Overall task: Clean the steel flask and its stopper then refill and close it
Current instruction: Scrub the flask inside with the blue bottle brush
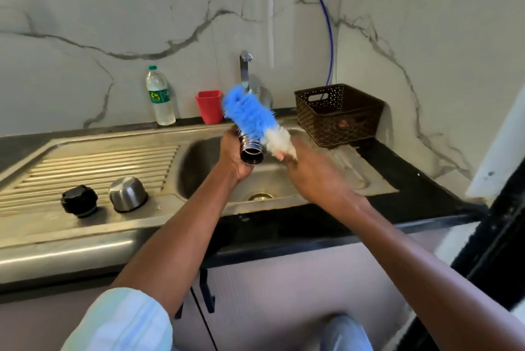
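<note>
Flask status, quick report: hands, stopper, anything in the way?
Left hand grips flask over sink. Right hand holds bottle brush, outside mouth. Stopper, cap on drainboard. Nothing blocking.

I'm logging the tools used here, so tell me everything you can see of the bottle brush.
The bottle brush has fluffy blue bristles along most of its length and a whitish tuft at the near end. It looks soft and synthetic. It slants over the sink, blue end raised towards the tap. The right hand grips the white end; its handle is hidden. It lies against the flask held by the left hand.
</note>
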{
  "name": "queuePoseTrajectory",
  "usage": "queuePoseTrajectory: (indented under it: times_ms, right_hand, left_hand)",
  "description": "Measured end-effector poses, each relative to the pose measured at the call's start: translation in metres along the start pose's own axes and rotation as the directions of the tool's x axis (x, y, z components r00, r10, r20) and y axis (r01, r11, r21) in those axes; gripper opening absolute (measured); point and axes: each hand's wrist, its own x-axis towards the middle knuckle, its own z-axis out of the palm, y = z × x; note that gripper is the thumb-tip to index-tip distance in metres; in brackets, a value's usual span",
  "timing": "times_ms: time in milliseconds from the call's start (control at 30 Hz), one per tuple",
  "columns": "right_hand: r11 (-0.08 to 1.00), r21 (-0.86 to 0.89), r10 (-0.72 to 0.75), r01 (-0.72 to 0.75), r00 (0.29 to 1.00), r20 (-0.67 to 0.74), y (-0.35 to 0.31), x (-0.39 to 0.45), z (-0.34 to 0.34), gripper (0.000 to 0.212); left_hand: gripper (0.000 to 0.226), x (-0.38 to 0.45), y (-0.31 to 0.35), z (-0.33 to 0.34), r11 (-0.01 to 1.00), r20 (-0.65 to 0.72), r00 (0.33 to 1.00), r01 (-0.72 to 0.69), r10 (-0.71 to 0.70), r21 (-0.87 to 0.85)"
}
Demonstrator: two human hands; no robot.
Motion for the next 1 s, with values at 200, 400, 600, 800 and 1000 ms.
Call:
queuePoseTrajectory:
  times_ms: [200,400,600,800,1000]
  right_hand:
    - [0.998,-0.032,-0.053,0.051,0.997,-0.050,0.004,0.042,-0.009,0.040]
    - [0.997,-0.012,-0.071,0.070,0.986,-0.154,0.003,0.085,-0.003,0.043]
    - [0.984,-0.015,-0.175,0.176,0.963,-0.203,0.000,0.117,0.031,0.045]
    - [0.938,-0.016,-0.344,0.347,0.920,-0.186,-0.003,0.134,0.059,0.051]
    - [0.927,0.067,-0.342,0.368,0.907,-0.248,-0.003,0.146,0.071,0.048]
  left_hand:
    - [0.053,0.007,0.011,-0.011,0.997,0.041,0.999,0.013,-0.016,0.075]
    - [0.064,0.018,0.031,-0.017,0.989,0.101,0.995,0.004,-0.019,0.146]
    - [0.060,0.030,0.046,-0.033,0.986,0.111,0.993,-0.058,0.041,0.157]
    - [0.055,0.035,0.057,-0.049,0.989,0.096,0.994,-0.070,0.057,0.133]
    - [0.055,0.036,0.064,-0.057,0.988,0.093,0.995,-0.046,0.033,0.148]
